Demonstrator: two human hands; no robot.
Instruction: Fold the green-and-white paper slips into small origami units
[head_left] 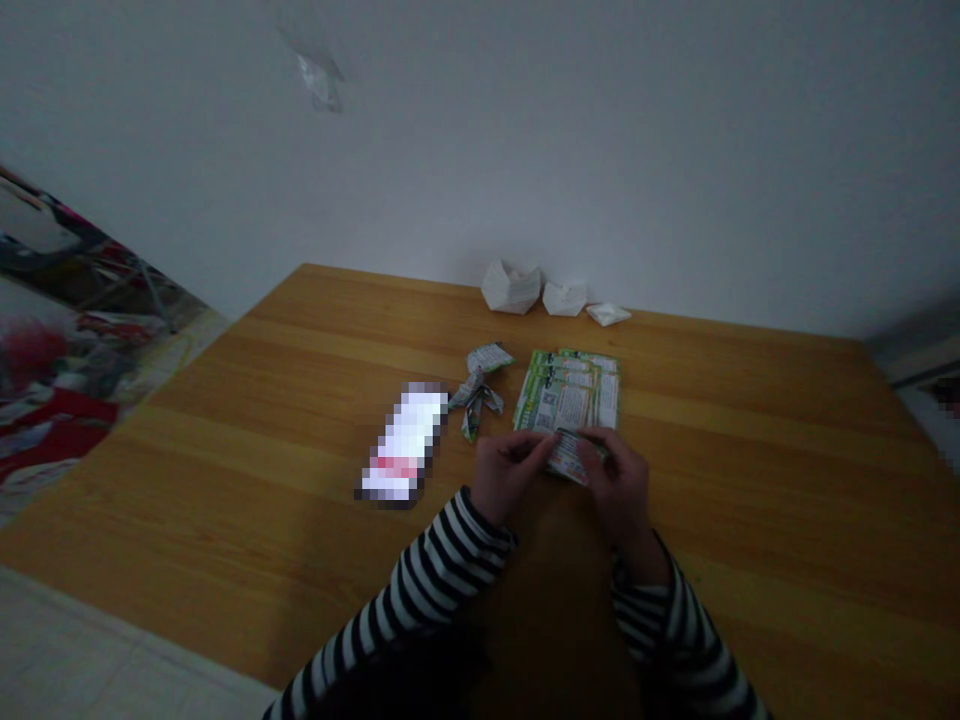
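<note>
Between my two hands is a small folded piece of printed paper (568,458), grey-green with fine text. My left hand (508,474) pinches its left edge between thumb and fingers. On the other side my right hand (616,482) is closed on the right part, thumb in front. Just beyond the hands lies an overlapping stack of printed leaflets (574,390) with green edges and small codes. Left of the stack rest folded printed-paper shapes (480,385), pointed and crumpled. The fingers partly cover the folded paper, so its full outline is hidden.
A lit phone (405,445), its screen blurred out, lies left of my hands. Folded white paper boats (511,288) stand along the back of the wooden table (247,430), against the wall (637,150). Red and white items (56,440) are beyond the table's left edge.
</note>
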